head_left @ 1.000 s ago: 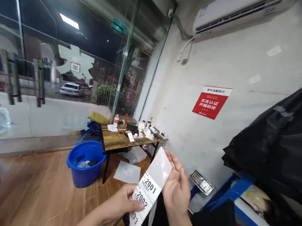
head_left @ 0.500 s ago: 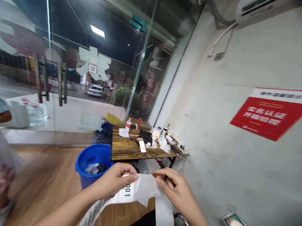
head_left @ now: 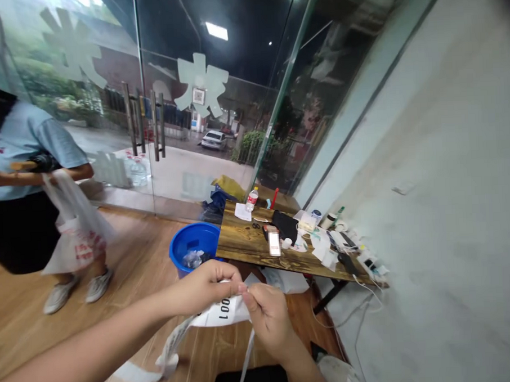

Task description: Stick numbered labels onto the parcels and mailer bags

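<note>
A long white strip of printed labels [head_left: 212, 317], with "001" visible in dark print, hangs between my two hands. My left hand [head_left: 214, 285] is closed in a pinch on its upper edge. Right beside it, my right hand [head_left: 266, 314] pinches the strip too, and the fingertips of both hands nearly touch. The strip's printed tail curls down to the lower left, and another narrow end drops below my right hand. My fingers cover part of the strip's top edge.
Ahead stands a wooden table [head_left: 240, 242] bearing a phone [head_left: 274, 243], a drink bottle [head_left: 252, 199], scissors and papers. A blue bucket [head_left: 173, 253] holding rubbish is left of it. A person [head_left: 20, 150] with a plastic bag [head_left: 77, 238] stands at the left, near glass doors.
My hands have come together from being apart along the strip, and my right hand has turned inward. The view has swung left, bringing more of the person with the bag into sight.
</note>
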Demonstrator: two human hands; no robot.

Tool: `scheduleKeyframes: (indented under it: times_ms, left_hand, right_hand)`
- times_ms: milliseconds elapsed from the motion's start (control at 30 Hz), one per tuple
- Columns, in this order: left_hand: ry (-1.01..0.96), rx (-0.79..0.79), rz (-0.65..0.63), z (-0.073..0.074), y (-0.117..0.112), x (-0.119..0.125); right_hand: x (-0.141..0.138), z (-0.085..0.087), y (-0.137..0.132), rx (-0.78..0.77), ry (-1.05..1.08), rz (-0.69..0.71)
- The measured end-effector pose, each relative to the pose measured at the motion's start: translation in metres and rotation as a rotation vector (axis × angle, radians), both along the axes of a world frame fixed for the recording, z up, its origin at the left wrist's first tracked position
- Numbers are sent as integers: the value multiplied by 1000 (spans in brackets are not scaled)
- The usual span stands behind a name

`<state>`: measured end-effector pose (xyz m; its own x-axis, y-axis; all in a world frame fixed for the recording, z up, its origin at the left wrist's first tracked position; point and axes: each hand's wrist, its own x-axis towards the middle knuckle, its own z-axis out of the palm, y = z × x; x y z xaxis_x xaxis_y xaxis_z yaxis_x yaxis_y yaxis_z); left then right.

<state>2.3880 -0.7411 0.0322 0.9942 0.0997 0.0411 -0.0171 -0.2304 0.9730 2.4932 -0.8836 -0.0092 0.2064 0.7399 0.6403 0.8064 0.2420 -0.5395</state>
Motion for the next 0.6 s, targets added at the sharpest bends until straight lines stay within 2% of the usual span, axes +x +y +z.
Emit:
scheduleKeyframes:
  times_ms: [67, 200, 367, 533, 600]
  left_hand:
    - [11, -61, -20, 2, -5, 3]
    - [44, -46, -26, 7, -12, 7]
    - [80, -56, 61, 4, -19, 3]
    - [75, -43, 115, 6, -33, -1]
    - [69, -38, 140, 9, -28, -4]
  right_hand:
    - [7, -1, -2, 87, -60, 24]
    - [17, -8, -5, 170, -135, 43]
    - [25, -17, -4, 215, -214, 74]
    - [25, -11, 2, 267, -372, 115]
    - [26, -6, -3, 248, -346, 120]
